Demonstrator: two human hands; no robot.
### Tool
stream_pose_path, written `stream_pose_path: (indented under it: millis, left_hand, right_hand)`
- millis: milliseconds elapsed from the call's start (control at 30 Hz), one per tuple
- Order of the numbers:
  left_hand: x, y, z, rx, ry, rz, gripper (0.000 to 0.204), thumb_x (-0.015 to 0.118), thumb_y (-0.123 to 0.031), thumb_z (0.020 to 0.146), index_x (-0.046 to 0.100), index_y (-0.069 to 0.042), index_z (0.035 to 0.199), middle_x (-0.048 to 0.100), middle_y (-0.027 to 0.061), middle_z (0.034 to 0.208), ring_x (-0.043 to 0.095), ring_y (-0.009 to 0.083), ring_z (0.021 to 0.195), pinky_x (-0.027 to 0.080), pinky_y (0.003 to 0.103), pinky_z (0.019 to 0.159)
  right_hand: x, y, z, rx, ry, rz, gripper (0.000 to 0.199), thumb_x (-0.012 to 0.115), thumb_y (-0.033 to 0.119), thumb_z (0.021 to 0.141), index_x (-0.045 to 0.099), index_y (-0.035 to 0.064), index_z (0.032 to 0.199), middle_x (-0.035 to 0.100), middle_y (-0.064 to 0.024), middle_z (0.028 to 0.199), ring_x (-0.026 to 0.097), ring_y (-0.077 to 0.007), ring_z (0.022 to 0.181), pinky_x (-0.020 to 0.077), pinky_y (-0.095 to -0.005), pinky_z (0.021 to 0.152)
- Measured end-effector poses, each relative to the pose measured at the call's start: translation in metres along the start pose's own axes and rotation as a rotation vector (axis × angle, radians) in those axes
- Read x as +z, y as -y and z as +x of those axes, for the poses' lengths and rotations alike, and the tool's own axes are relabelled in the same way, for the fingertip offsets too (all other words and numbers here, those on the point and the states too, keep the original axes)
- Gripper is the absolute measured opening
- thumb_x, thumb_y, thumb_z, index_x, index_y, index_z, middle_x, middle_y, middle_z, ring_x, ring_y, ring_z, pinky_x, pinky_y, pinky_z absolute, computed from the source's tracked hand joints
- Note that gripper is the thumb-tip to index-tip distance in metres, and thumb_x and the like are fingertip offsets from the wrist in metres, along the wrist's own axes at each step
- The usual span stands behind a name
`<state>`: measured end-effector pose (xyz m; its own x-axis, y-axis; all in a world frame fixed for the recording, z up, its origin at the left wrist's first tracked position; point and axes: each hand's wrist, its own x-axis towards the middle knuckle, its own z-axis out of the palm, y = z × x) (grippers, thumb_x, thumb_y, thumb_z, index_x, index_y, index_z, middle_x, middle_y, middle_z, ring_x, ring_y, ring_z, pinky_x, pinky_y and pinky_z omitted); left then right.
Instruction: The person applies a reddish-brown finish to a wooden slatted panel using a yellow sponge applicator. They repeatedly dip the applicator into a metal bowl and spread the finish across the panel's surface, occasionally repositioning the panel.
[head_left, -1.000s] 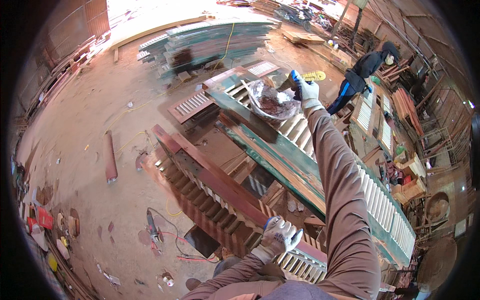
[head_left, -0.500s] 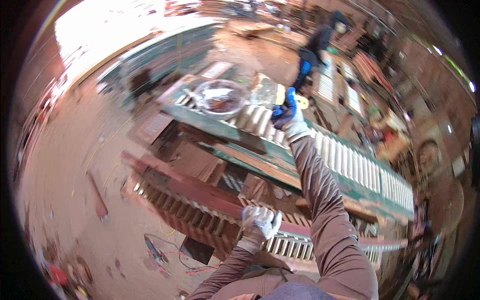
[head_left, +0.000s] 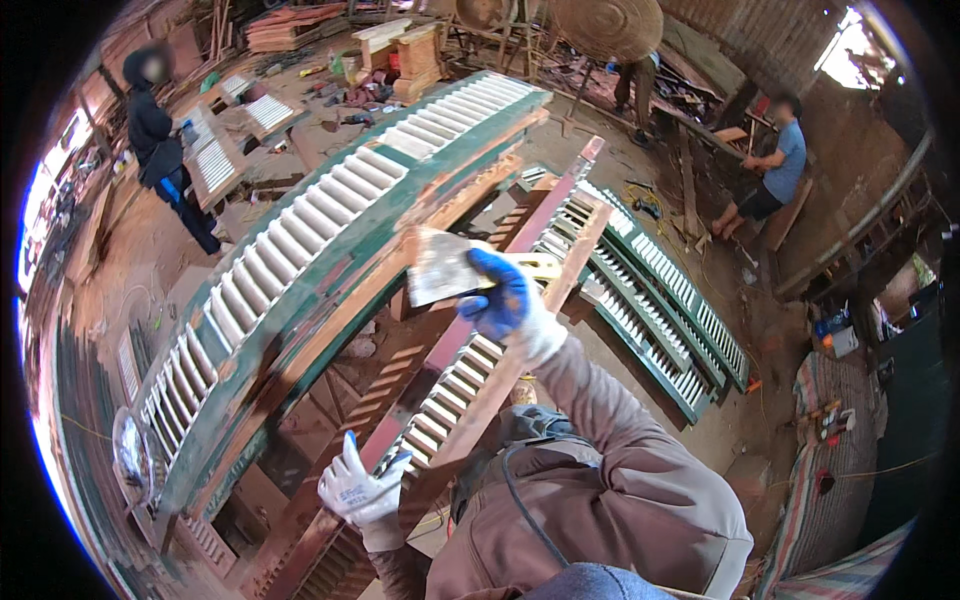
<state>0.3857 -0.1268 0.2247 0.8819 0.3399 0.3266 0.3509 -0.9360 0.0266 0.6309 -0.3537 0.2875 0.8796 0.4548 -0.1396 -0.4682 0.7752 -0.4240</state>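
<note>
- Workshop floor (head_left: pixel 300 150), dusty and littered; one hooded co-worker (head_left: pixel 155 135) stands off left, another in a blue shirt (head_left: pixel 787 155) sits off right.
- My right hand (head_left: pixel 505 300) has its fingers clamped on the broad-bladed scraper (head_left: pixel 440 270), blade raised near the close long edge of the green louvred shutter (head_left: pixel 402 145).
- Left hand (head_left: pixel 362 492): at the left-hand part of the red-brown louvred shutter (head_left: pixel 450 345), thumb apart; I cannot tell whether the other fingers grip its rail.
- Progress, my judgement: partway. Green frame shows brown patches, slats look pale; red-brown rails carry no green. Which stretches are finished, I can't say.
- Shiny bowl (head_left: pixel 132 450) sits by the green shutter's left end; contents unreadable. My sleeve and body hide part of the red-brown shutter.
</note>
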Motion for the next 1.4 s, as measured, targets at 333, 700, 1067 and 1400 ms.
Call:
stream_pose_path:
  millis: [333,700,1067,1400]
  left_hand:
    - [0.05,-0.15,0.086,0.159,0.048,-0.183,0.067,0.079,-0.052,0.071,0.063,-0.011,0.121,0.065,0.0111,0.098,0.064,0.0322,0.091,0.05,0.046,0.08]
    - [0.083,-0.197,0.119,0.0,0.082,-0.114,0.062,0.086,-0.05,0.063,0.066,-0.011,0.107,0.069,0.0081,0.095,0.066,0.0317,0.088,0.052,0.043,0.079]
    - [0.093,-0.202,0.109,0.051,-0.051,-0.029,0.062,0.087,-0.05,0.062,0.067,-0.007,0.101,0.07,0.0094,0.095,0.068,0.0312,0.085,0.054,0.043,0.076]
    - [0.091,-0.215,0.103,0.06,-0.083,-0.013,0.062,0.088,-0.047,0.059,0.067,-0.008,0.103,0.071,0.0097,0.097,0.068,0.0313,0.088,0.053,0.044,0.079]
  right_hand:
    - [-0.223,0.273,0.004,-0.613,-0.348,-0.266,0.026,0.065,0.021,0.097,0.066,0.0133,0.121,0.07,-0.0016,0.113,0.07,-0.0177,0.094,0.0596,-0.0365,0.065]
    - [-0.326,0.445,0.148,-0.749,-0.603,-1.382,0.025,0.068,0.024,0.094,0.071,0.0039,0.109,0.073,-0.0064,0.098,0.068,-0.0172,0.087,0.0517,-0.0314,0.077]
    - [-0.326,0.455,0.178,-0.932,-0.243,-2.558,0.047,0.062,0.012,0.08,0.059,0.013,0.127,0.064,-0.0053,0.118,0.058,-0.0273,0.105,0.0557,-0.0337,0.079]
    - [-0.32,0.451,0.139,-1.019,-0.312,-2.467,0.039,0.062,0.008,0.08,0.064,0.0099,0.119,0.068,-0.0048,0.111,0.061,-0.0249,0.097,0.0548,-0.0313,0.079]
